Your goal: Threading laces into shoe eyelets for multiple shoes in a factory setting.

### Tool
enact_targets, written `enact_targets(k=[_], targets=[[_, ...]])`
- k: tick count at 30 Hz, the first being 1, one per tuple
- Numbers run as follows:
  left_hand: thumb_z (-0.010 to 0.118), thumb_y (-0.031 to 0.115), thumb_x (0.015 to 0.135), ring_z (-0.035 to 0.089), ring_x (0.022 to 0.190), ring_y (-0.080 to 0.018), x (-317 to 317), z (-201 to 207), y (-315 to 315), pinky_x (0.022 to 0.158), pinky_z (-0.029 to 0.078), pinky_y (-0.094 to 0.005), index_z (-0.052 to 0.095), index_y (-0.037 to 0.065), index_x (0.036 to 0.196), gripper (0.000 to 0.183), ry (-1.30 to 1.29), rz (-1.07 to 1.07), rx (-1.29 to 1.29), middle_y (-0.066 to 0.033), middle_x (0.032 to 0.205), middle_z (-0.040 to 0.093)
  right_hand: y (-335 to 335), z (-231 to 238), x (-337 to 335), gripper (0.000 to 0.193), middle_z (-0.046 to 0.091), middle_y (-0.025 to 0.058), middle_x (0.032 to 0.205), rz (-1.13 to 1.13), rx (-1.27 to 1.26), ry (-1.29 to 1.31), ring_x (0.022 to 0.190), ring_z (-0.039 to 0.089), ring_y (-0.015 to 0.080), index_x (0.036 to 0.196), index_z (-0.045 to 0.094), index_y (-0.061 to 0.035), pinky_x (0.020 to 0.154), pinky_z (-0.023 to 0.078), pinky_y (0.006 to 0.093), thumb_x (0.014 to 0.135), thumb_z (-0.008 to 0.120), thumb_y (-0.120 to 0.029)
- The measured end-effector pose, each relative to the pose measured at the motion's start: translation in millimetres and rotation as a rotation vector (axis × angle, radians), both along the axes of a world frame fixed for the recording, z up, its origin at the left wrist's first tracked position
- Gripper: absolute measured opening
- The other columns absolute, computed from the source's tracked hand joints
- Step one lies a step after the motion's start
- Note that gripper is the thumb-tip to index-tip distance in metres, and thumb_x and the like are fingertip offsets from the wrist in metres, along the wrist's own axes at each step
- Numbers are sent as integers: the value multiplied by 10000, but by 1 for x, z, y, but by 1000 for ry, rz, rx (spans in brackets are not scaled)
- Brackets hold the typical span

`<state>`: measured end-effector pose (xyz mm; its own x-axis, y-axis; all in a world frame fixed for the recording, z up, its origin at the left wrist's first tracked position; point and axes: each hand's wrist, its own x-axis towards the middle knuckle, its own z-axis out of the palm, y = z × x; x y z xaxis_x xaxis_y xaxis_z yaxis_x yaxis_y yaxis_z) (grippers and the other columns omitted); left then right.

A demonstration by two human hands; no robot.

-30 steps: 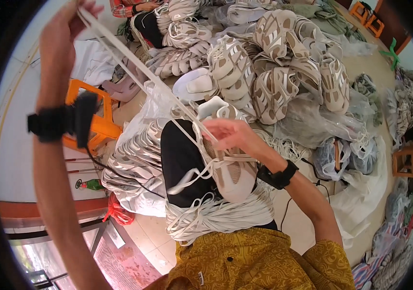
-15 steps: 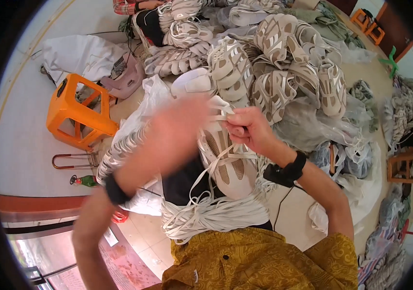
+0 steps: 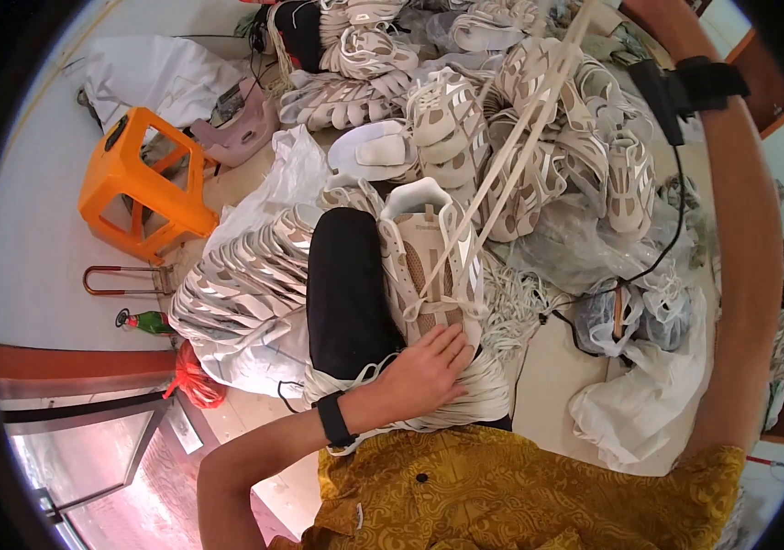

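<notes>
A beige-and-white sneaker [image 3: 417, 240] lies across my lap, its toe pointing toward me. My left hand [image 3: 424, 371] wraps over its toe and holds it there. From the eyelets, long pale shoelaces [image 3: 509, 151] run taut up to the right and leave the view at the top. My right arm is stretched far up along the right side; the right hand lies beyond the upper edge, so its grip is hidden. Beneath the left hand and the sneaker rests a thick bundle of white laces [image 3: 479, 394].
Left of the sneaker are my black-clad leg [image 3: 346, 284] and a row of stacked sneakers [image 3: 241, 275]. More sneakers [image 3: 447, 119] are heaped ahead. An orange stool [image 3: 140, 188] stands left. A black cable [image 3: 676, 211] hangs from my right wrist, near plastic bags [image 3: 566, 229].
My right hand has swung up and out of view, drawing the laces long. My left hand has come down from above the sneaker onto its toe.
</notes>
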<state>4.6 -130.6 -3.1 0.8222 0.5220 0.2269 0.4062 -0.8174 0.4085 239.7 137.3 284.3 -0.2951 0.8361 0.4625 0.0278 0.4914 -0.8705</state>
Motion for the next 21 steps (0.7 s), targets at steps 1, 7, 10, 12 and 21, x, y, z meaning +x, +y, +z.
enact_targets(k=[1, 7, 10, 12, 21], targets=[[657, 230, 651, 438, 1062, -328, -8, 0, 3, 909, 351, -395, 468, -48, 1032, 509, -21, -9, -9, -189, 1058, 479, 3, -5, -13, 165, 297, -47, 459, -10, -33, 22, 345, 243, 59, 722, 525, 10, 331, 194, 204, 830, 508, -114], [626, 120, 637, 478, 848, -280, -16, -4, 21, 696, 432, -341, 495, -8, 865, 292, -94, 286, 127, -141, 855, 484, -6, 1, 8, 203, 301, -46, 461, 104, -132, 129, 350, 232, 45, 738, 516, 42, 338, 184, 195, 851, 494, -126], [588, 53, 620, 467, 724, -261, -20, -15, 29, 627, 429, -326, 487, -6, 800, 215, 27, 481, 192, -114, 717, 452, -24, -15, -27, 197, 307, -44, 460, -35, -8, 4, 350, 232, 44, 748, 530, 55, 337, 186, 197, 845, 502, -114], [602, 56, 619, 469, 715, -259, -20, -22, 34, 616, 432, -313, 485, -6, 780, 208, 176, 441, 303, -110, 717, 462, -31, -14, -29, 195, 313, -41, 459, -31, -3, -3, 350, 232, 44, 753, 540, 60, 335, 186, 197, 843, 507, -110], [500, 5, 713, 475, 486, -134, -51, 6, 62, 453, 387, -236, 495, 22, 742, 34, -336, 526, -719, -56, 647, 530, -39, -24, -18, 206, 339, -28, 449, -41, 55, -70, 338, 238, 45, 730, 564, 54, 325, 194, 206, 839, 521, -115]])
